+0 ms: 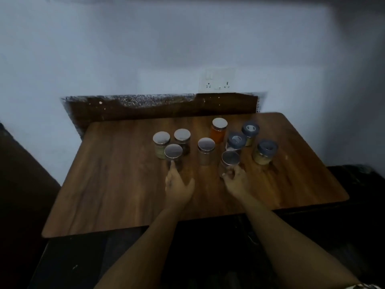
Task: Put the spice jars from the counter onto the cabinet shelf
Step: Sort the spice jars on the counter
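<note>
Here, reaching out over the wooden desk (116,184) with both bare arms, toward a cluster of nine spice jars standing upright near its far middle. Left hand (178,184) touching the front silver-lidded jar (173,155) at its base with the fingers (172,166) extended, thumb spread to the right, not wrapped round it. Right hand (235,178) curling its fingers about the lower part of another silver-lidded jar (230,160), seemingly gripping it, though dim and blurred. Standing behind the left hand's jar, two more silver-lidded jars: a pale-filled one (161,143) and a dark one (182,139), close together. Sitting between the two hands, a little farther back, a clear jar (206,150). Glowing orange toward the back, a taller jar (219,130). Grouping on the right, three jars with blue-grey shaker lids (236,141) (250,131) (265,152), the nearest one holding yellowish contents. Showing on the white wall (104,59) above the desk, a switch-and-socket plate (217,80).
</note>
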Action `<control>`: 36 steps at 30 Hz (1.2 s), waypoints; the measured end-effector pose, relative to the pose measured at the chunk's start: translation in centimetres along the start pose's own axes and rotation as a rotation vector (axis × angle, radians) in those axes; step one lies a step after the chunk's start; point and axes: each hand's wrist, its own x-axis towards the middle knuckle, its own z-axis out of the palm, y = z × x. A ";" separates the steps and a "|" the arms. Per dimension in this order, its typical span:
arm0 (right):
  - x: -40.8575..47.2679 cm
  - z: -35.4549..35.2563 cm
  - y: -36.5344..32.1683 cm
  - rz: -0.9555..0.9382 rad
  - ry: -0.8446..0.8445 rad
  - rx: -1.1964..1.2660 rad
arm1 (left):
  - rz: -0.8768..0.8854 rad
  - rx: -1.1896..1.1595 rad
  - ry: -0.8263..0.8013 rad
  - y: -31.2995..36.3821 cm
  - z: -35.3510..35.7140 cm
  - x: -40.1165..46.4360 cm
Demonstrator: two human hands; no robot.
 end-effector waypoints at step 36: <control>17.5 7.8 -20.5 -0.285 -0.340 -0.179 | -0.027 -0.556 -0.084 -1.8 -6.1 20.3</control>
